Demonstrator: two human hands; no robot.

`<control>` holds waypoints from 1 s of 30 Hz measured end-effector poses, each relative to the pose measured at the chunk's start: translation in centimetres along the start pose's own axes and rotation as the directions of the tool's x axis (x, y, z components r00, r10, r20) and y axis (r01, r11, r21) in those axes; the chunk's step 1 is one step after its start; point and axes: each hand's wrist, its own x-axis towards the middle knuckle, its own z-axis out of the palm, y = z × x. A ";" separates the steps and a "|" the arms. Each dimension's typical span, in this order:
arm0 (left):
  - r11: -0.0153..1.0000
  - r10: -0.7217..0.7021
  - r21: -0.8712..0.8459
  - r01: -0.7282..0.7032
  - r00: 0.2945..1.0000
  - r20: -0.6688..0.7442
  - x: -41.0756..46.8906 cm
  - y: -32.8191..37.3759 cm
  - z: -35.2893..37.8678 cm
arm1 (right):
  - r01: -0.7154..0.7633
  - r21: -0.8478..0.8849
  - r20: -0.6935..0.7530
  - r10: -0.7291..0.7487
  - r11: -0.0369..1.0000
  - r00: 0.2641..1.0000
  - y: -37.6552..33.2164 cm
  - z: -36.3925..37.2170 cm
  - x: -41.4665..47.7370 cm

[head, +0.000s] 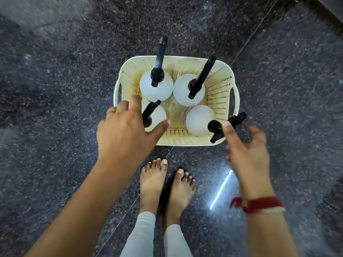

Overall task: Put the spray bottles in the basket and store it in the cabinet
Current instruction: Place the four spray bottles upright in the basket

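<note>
Floor (65, 89): dark speckled stone, polished, glossy; bright light streak mirrored at lower right, thin joint lines between slabs. Basket (219, 89) at centre: cream plastic, perforated walls, smooth rim, yellowish staining on inside bottom. Spray bottles (187, 91): white translucent-looking plastic bodies, matt, smooth; spray heads (159, 58) black plastic, slight sheen. Wrist band (259, 204) at lower right: red thread, twisted cloth, matt. Trouser legs (141, 236) at bottom centre: pale cloth, soft, matt.

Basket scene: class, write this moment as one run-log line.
basket: on floor, four spray bottles inside | left hand: open, over near-left bottle | right hand: open, by near-right nozzle | cabinet: unseen
</note>
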 end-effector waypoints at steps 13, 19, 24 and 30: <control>0.975 -0.108 -0.199 0.097 0.993 -0.042 9.5 3.3 -2.5 | 0.072 -0.102 -0.021 -0.074 0.992 0.997 -0.6 3.6 3.7; 0.982 0.154 -0.124 -0.143 0.985 0.083 11.9 3.6 -0.9 | 0.199 -0.130 -0.028 -0.204 0.971 0.978 -1.8 4.5 1.6; 0.965 0.233 -0.137 -0.225 0.972 0.043 11.3 2.8 -0.3 | 0.174 -0.143 -0.090 -0.187 0.974 0.978 -1.8 7.4 0.9; 0.944 0.314 -0.153 -0.292 0.938 0.146 11.1 2.6 -1.0 | 0.183 -0.155 -0.002 -0.186 0.971 0.983 -1.6 9.0 1.0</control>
